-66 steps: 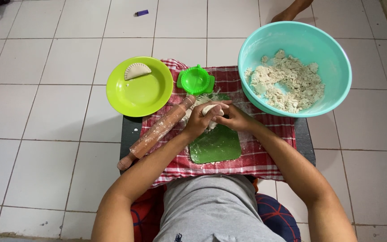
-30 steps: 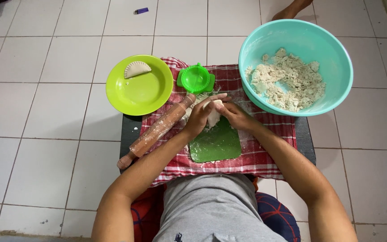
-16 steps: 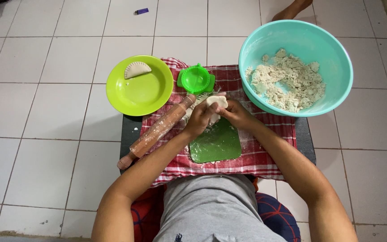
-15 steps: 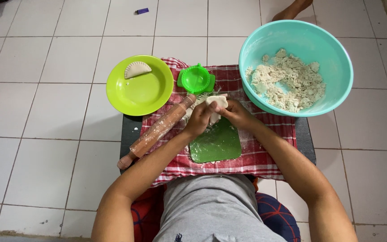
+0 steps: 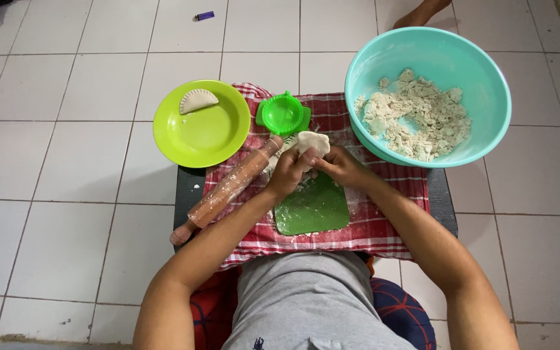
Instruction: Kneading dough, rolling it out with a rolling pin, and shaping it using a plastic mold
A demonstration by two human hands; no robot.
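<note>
Both my hands hold a flattened piece of white dough point(image 5: 310, 142) just above the far end of a floured green mat point(image 5: 312, 209). My left hand point(image 5: 288, 174) grips its left side and my right hand point(image 5: 337, 168) its right side. A wooden rolling pin point(image 5: 227, 190) lies slanted to the left of my left hand. Beyond the dough sits a green round dumpling press point(image 5: 282, 114). All of this rests on a red checked cloth point(image 5: 384, 223) over a low dark board point(image 5: 444, 199).
A lime-green plate point(image 5: 203, 135) at the left holds one folded half-moon dumpling point(image 5: 198, 100). A teal bowl point(image 5: 475, 78) at the right holds crumbly white dough. A small purple lighter point(image 5: 203, 15) lies on the white tiled floor at the back. Another person's foot point(image 5: 421, 12) shows at the top.
My hands have lifted the dough off the green mat and carried it a little away from me, towards the press. The rolling pin, plate and bowl have stayed put.
</note>
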